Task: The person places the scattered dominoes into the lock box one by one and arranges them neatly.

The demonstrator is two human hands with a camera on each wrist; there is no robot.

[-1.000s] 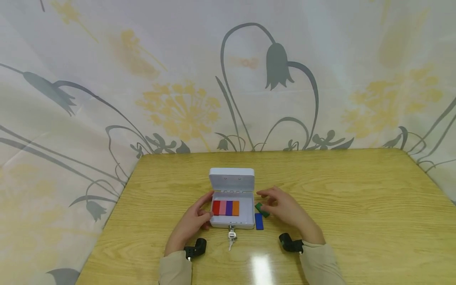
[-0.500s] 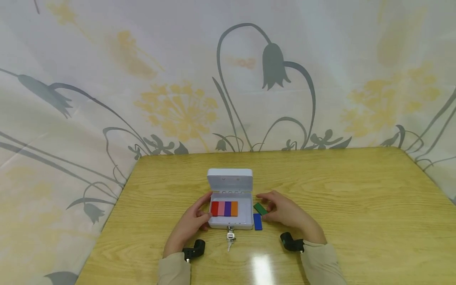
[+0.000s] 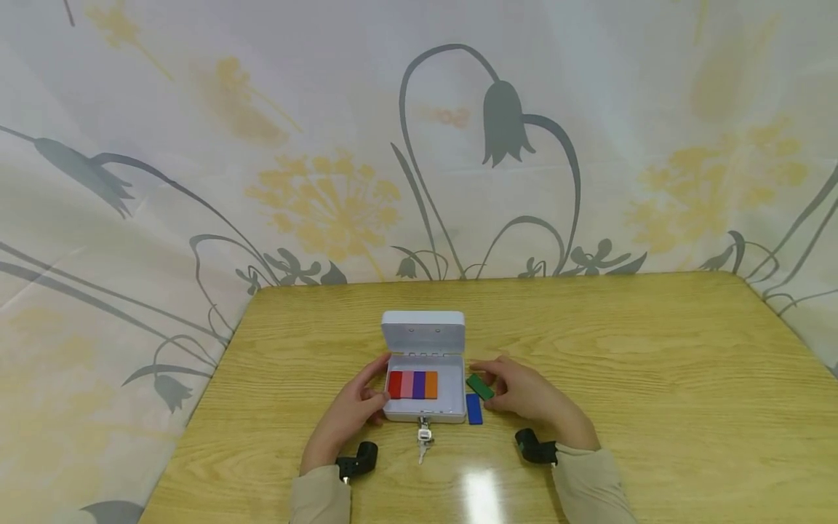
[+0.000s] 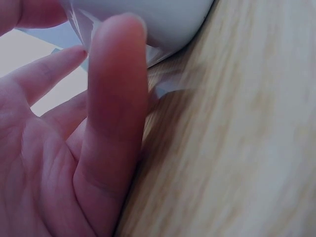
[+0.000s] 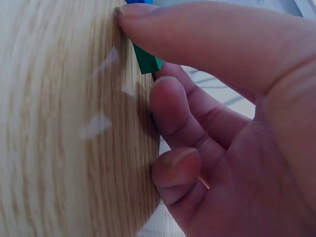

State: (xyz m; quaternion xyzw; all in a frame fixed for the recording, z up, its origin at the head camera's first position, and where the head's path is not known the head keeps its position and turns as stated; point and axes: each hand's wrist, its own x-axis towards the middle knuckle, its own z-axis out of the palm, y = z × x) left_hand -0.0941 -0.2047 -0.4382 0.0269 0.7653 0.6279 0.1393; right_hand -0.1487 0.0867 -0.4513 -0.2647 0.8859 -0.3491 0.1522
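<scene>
A small white metal cash box [image 3: 455,384] stands with its lid [image 3: 423,336] raised. Red [image 3: 396,384], pink [image 3: 408,385], purple [image 3: 419,385] and orange [image 3: 431,385] flat blocks lie side by side in its left part. My left hand [image 3: 351,407] holds the box's left side, with the thumb at the rim; in the left wrist view fingers touch the white wall [image 4: 173,24]. My right hand [image 3: 524,389], right of the box, pinches a slanted green block [image 3: 480,386] between thumb and index finger. A blue block [image 3: 474,409] lies beside the box's right wall.
Keys [image 3: 424,435] hang from the lock at the box's front. All stands on a wood-grain table [image 3: 628,349]. A curtain [image 3: 327,131] with a flower print rises behind the table's far edge. Both wrists carry black cameras [image 3: 538,445].
My right thumb has moved off the top of the green block to its near end, and the block now shows whole. The left hand keeps its hold on the box.
</scene>
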